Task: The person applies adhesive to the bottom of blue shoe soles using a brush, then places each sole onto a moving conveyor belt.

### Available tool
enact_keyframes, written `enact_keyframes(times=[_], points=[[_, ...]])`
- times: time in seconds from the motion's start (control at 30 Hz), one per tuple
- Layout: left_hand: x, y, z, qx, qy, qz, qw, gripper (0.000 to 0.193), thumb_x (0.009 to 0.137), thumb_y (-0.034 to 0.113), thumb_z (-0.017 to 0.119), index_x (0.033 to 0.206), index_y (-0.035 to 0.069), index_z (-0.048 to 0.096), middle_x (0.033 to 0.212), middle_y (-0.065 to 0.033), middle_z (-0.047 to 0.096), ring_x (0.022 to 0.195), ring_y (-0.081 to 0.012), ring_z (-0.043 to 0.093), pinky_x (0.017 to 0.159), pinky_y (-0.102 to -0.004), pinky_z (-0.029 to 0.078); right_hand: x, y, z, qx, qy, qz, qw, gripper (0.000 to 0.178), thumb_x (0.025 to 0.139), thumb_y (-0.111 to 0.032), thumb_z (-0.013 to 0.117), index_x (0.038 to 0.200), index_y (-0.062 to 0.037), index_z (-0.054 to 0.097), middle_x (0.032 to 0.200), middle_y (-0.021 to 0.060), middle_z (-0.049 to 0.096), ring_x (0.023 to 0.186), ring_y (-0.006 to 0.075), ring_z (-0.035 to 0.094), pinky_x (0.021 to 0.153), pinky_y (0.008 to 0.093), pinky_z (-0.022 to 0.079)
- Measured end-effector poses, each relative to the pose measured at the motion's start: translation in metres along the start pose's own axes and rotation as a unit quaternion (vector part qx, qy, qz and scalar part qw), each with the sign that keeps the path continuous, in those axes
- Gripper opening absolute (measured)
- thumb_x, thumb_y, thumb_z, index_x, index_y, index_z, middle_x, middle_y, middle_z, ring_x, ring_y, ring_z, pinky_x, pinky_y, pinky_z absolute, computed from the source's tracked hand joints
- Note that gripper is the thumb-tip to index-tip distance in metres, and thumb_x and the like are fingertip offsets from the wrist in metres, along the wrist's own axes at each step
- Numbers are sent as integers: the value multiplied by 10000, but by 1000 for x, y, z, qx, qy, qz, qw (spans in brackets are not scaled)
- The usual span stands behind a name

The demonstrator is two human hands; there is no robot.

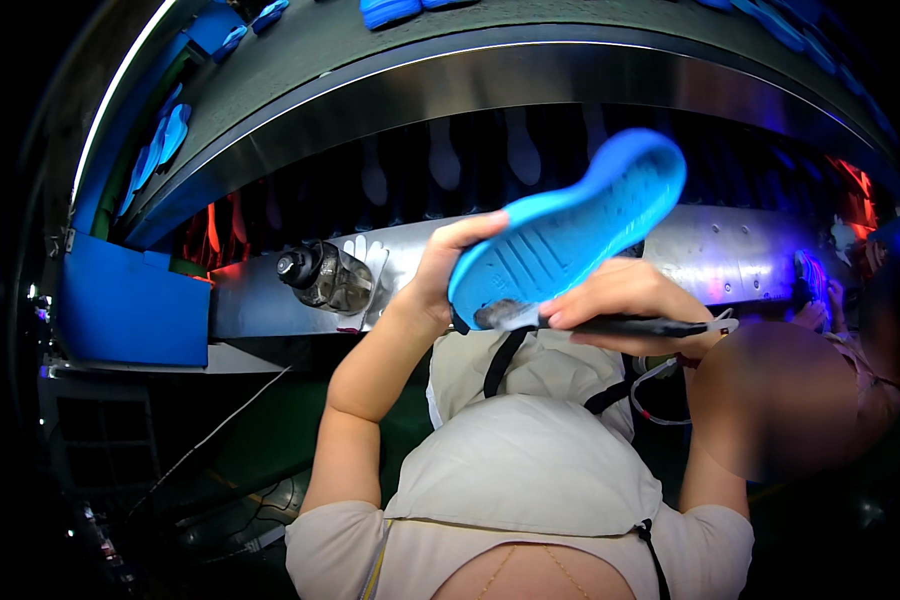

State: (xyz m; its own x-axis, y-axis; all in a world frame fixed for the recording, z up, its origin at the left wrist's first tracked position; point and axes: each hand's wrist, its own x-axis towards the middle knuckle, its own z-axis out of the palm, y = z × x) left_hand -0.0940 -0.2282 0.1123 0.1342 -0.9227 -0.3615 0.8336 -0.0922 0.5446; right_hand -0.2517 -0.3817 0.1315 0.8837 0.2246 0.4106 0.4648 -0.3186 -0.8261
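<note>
My left hand (448,268) grips a bright blue shoe sole (570,225) by its near left edge. The sole is tilted, its cupped inner face with several short grooves turned towards me. In my right hand (635,300) is a brush (640,326) with a black handle, held almost level. Its pale, dark-tipped bristle end lies against the sole's near end. The fingers of my right hand are closed round the brush close to the bristles. Both hands are in front of my cream apron (520,460).
A dark, grimy bottle (335,280) with a black cap stands on the metal ledge (410,250), beside a white glove (375,258). Beyond is a belt (300,60) carrying blue soles (173,135). A blue box (135,300) stands left; another person (830,400) is at right.
</note>
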Motion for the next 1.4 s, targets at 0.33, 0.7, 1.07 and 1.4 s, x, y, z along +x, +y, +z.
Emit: enact_keyframes(times=[0.33,0.7,1.07,1.4], points=[[-8,5,11,220,8,-135,966,556,797,372,542,1186,-14,446,1058,-190,535,898,-226,563,758,-314,468,-9,-2,-16,-26,-142,73,987,194,721,-48,606,915,-50,605,937,95,634,856,245,610,726,310,484],[-15,8,6,322,60,-90,941,608,773,399,539,1190,-34,452,1065,-195,542,906,-250,573,792,-319,458,-20,0,-37,-134,-164,130,969,161,708,-90,632,861,-42,624,845,93,640,797,267,596,695,327,465],[-6,-16,-39,-26,-11,-26,999,551,825,344,489,1225,-23,391,1139,-203,507,928,-292,581,781,-399,498,-30,53,-20,54,250,259,932,157,774,-52,582,912,-21,648,705,26,621,457,39,477,415,169,370],[-46,23,-49,22,34,183,982,555,813,303,437,1220,-71,386,1129,-238,508,957,-332,563,842,-460,449,-44,38,35,248,276,157,916,193,775,-112,576,883,48,586,919,222,614,410,77,470,403,178,392]])
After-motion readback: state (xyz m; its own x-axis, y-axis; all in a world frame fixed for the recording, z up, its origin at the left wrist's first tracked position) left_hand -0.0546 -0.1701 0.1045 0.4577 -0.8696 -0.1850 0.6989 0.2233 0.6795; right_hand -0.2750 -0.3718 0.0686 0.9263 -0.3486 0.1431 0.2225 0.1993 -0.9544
